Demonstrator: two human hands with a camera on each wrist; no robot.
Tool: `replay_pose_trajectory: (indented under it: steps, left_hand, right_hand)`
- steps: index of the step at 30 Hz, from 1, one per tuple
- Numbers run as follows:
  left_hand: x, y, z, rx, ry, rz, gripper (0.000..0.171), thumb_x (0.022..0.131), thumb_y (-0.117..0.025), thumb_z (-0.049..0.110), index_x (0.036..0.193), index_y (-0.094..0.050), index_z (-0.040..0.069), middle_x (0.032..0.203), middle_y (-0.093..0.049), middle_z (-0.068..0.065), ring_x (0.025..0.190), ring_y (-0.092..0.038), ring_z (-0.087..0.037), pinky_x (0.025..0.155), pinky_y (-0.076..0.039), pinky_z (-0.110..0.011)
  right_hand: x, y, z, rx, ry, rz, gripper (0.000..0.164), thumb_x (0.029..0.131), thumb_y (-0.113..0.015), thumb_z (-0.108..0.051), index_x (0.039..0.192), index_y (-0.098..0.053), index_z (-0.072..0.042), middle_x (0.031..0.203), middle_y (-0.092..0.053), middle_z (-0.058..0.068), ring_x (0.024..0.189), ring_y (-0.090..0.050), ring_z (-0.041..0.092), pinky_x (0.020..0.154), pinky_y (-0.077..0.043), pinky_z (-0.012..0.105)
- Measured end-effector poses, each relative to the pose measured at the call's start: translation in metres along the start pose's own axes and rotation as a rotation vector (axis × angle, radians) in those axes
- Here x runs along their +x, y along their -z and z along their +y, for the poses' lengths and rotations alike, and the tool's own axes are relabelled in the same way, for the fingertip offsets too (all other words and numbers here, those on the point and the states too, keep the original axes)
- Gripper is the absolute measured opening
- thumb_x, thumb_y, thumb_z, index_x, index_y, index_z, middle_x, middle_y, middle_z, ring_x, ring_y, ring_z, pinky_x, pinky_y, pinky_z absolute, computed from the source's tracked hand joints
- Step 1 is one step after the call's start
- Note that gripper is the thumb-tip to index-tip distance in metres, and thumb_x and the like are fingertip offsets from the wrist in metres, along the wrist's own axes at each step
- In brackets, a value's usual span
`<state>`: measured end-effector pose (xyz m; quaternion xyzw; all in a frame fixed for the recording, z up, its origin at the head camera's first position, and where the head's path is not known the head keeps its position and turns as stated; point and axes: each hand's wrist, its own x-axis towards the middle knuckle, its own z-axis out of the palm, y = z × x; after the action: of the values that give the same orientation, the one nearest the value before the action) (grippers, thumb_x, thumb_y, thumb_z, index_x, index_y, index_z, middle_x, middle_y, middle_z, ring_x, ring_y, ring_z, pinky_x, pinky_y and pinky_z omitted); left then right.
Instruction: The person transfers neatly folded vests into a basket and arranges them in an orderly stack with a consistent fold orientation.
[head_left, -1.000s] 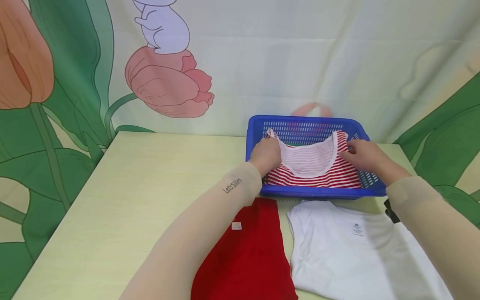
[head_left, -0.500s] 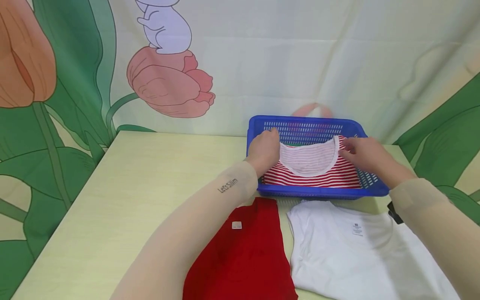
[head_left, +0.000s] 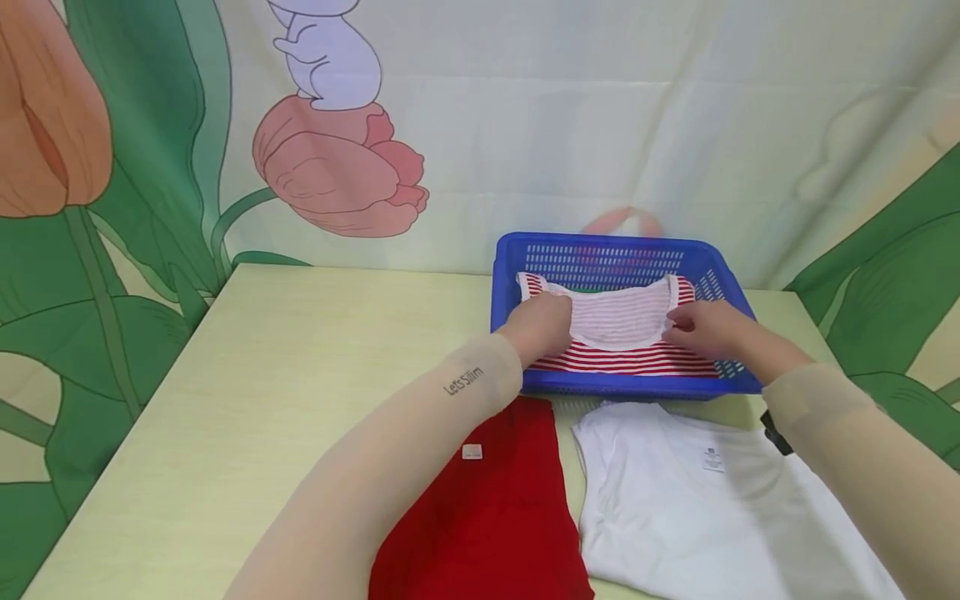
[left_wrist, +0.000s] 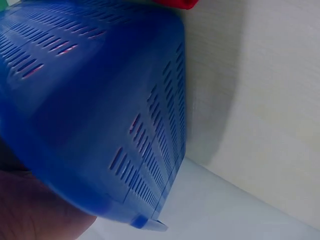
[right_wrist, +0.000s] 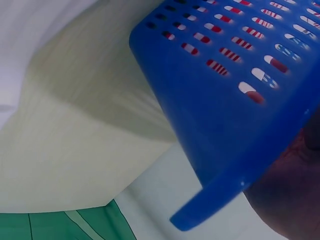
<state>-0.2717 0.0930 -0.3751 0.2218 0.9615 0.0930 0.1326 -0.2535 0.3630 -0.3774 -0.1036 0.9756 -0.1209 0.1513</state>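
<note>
A red-and-white striped top [head_left: 622, 360] with a white-bound scoop neck lies folded inside the blue perforated basket [head_left: 622, 385]. At the left of the neckline my left hand [head_left: 538, 325] bends its fingers over the fabric, with the fingertips hidden under the hand. My right hand [head_left: 708, 327] pinches the neckline's right edge between thumb and fingers. Both shoulder straps stand up behind the hands. From the left wrist view, the basket's slotted side [left_wrist: 145, 125] screens most of that hand. Striped cloth shows through the basket's holes in the right wrist view, beside part of the right hand [right_wrist: 285, 195].
Before the basket, a folded red garment [head_left: 495, 508] with a small white label lies under my left forearm. A folded white shirt [head_left: 697, 508] lies to its right, partly under the right forearm. The pale table [head_left: 300, 375] meets a flower-printed curtain [head_left: 487, 150] behind.
Both hands have moved from the shoulder straps down and inward to the neckline. The left strap, covered by the left hand before, is now visible. The basket stays in place.
</note>
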Motion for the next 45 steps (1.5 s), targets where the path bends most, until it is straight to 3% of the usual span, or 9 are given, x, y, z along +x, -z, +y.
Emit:
replay_pose_trajectory:
  steps: [2, 3, 9, 10, 16, 23, 36, 45]
  left_hand:
    - [0.000, -0.002, 0.000, 0.008, 0.008, -0.018, 0.037, 0.105, -0.064, 0.018, 0.138, -0.065, 0.004, 0.126, -0.073, -0.011, 0.098, -0.065, -0.023, 0.099, -0.058, -0.036]
    - [0.010, -0.010, -0.004, 0.011, 0.018, -0.025, 0.036, 0.104, -0.065, 0.019, 0.138, -0.066, 0.005, 0.125, -0.073, -0.010, 0.097, -0.064, -0.022, 0.097, -0.058, -0.035]
    - [0.008, -0.011, -0.004, 0.015, 0.020, -0.035, 0.034, 0.105, -0.061, 0.016, 0.136, -0.068, 0.003, 0.127, -0.074, -0.011, 0.097, -0.064, -0.022, 0.097, -0.057, -0.035]
    - [-0.003, -0.002, 0.000, 0.011, 0.008, -0.034, 0.036, 0.106, -0.060, 0.016, 0.138, -0.066, 0.002, 0.130, -0.073, -0.012, 0.100, -0.064, -0.022, 0.101, -0.056, -0.034]
    - [-0.008, 0.010, -0.001, -0.009, -0.045, -0.011, 0.044, 0.107, -0.062, 0.023, 0.146, -0.059, 0.002, 0.140, -0.068, -0.014, 0.118, -0.065, -0.024, 0.115, -0.049, -0.038]
    - [-0.026, 0.027, -0.015, -0.061, -0.082, 0.005, 0.058, 0.107, -0.064, 0.029, 0.158, -0.050, 0.004, 0.156, -0.058, -0.014, 0.143, -0.056, -0.029, 0.122, -0.042, -0.042]
    - [-0.071, 0.067, -0.045, -0.216, -0.117, 0.098, 0.050, 0.107, -0.062, 0.023, 0.153, -0.055, 0.004, 0.144, -0.066, -0.016, 0.130, -0.064, -0.030, 0.107, -0.056, -0.042]
    - [-0.098, 0.081, -0.068, -0.298, -0.100, 0.106, 0.053, 0.107, -0.062, 0.024, 0.155, -0.053, 0.004, 0.149, -0.063, -0.015, 0.138, -0.061, -0.028, 0.112, -0.053, -0.042]
  right_hand:
    - [0.001, -0.002, 0.001, -0.002, 0.002, -0.005, 0.054, 0.107, -0.063, -0.028, 0.143, -0.058, 0.012, 0.140, -0.062, 0.035, 0.122, -0.062, 0.050, 0.111, -0.045, 0.068]
    - [0.001, -0.002, 0.001, -0.005, 0.005, -0.006, 0.054, 0.107, -0.063, -0.028, 0.143, -0.059, 0.012, 0.139, -0.063, 0.035, 0.120, -0.063, 0.049, 0.111, -0.046, 0.068]
    - [0.001, -0.004, 0.001, -0.030, 0.030, 0.003, 0.053, 0.106, -0.064, -0.027, 0.142, -0.060, 0.012, 0.137, -0.064, 0.035, 0.119, -0.064, 0.049, 0.110, -0.046, 0.068]
    - [0.000, -0.003, 0.000, -0.028, 0.031, 0.007, 0.053, 0.106, -0.063, -0.028, 0.142, -0.059, 0.012, 0.138, -0.063, 0.035, 0.122, -0.063, 0.050, 0.111, -0.045, 0.068]
    - [-0.008, 0.006, -0.010, 0.042, 0.013, 0.043, 0.057, 0.109, -0.061, -0.031, 0.149, -0.055, 0.009, 0.147, -0.058, 0.034, 0.138, -0.052, 0.055, 0.114, -0.041, 0.069]
    - [-0.020, 0.017, -0.027, 0.132, 0.116, 0.118, 0.055, 0.109, -0.063, -0.030, 0.150, -0.056, 0.006, 0.144, -0.063, 0.029, 0.133, -0.060, 0.049, 0.108, -0.051, 0.063]
    - [-0.050, 0.024, -0.071, 0.291, 0.207, 0.189, 0.047, 0.109, -0.063, -0.029, 0.149, -0.061, -0.004, 0.140, -0.069, 0.017, 0.131, -0.064, 0.038, 0.103, -0.057, 0.055]
    - [-0.061, 0.021, -0.096, 0.317, 0.295, 0.200, 0.044, 0.109, -0.064, -0.026, 0.148, -0.064, -0.006, 0.138, -0.071, 0.014, 0.129, -0.067, 0.035, 0.102, -0.059, 0.050]
